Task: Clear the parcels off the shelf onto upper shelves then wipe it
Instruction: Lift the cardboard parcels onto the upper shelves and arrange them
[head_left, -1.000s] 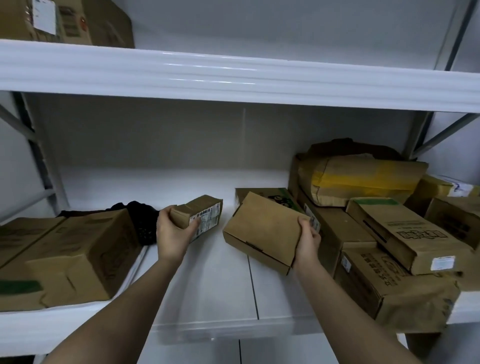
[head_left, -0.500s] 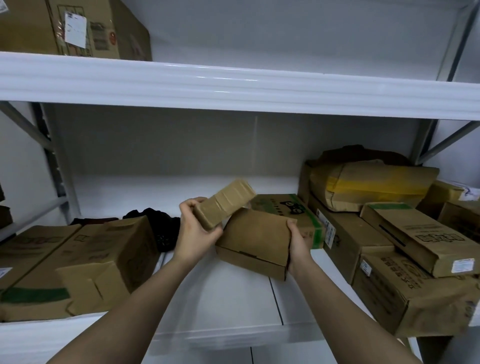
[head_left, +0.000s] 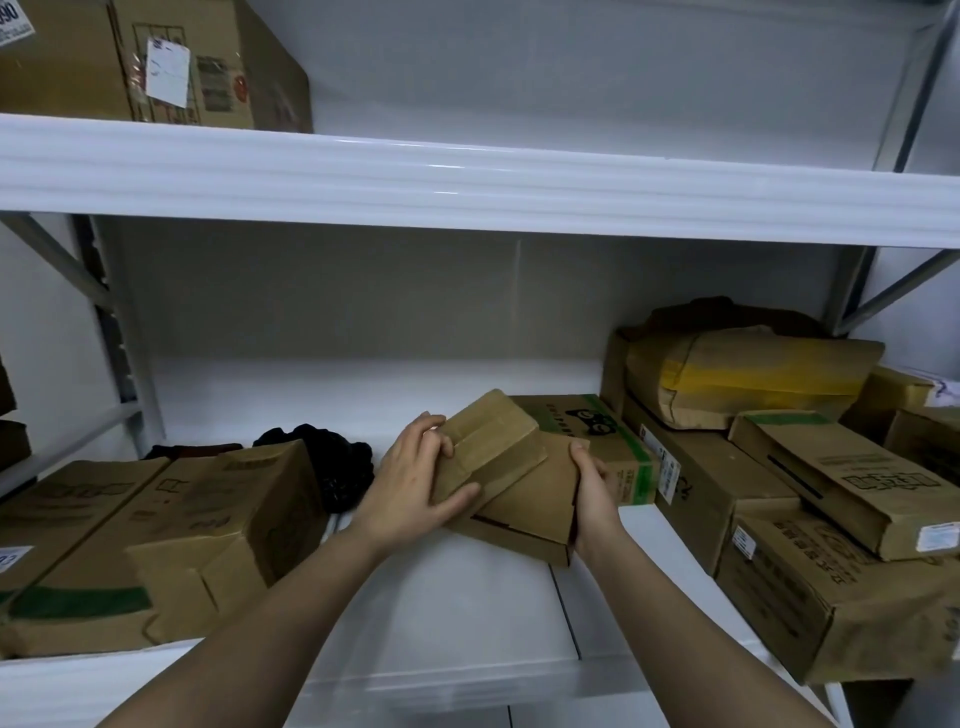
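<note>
While the shelf (head_left: 452, 613) carries most of its parcels, you hold two of them above its middle: a small parcel (head_left: 488, 441) stacked on a flat parcel (head_left: 530, 499). Your left hand (head_left: 410, 478) clamps the small parcel, fingers (head_left: 431, 431) wrapped over its far-left edge and thumb pressed to its near side. Your right hand (head_left: 592, 493) grips the right edge of the flat parcel, fingers closed under and around it. The pair appears lifted off the shelf surface, though contact at the near corner cannot be ruled out.

Judge progress as early. Only a central strip of the shelf is bare. A stack of large boxes (head_left: 156, 545) occupies the left, with a dark cloth (head_left: 332, 467) just behind it. A green-printed box (head_left: 602, 447) sits just beyond your right hand, and a heap of parcels (head_left: 810, 499) fills the right end. The upper shelf (head_left: 519, 187) shows one large carton (head_left: 156, 62) at its left and open room to the right.

Remaining work, by this evidence: raise the held pair to the upper shelf, transfer every other parcel, then wipe the shelf. Wiping is not yet begun. Whether the dark cloth serves for wiping cannot be told.
</note>
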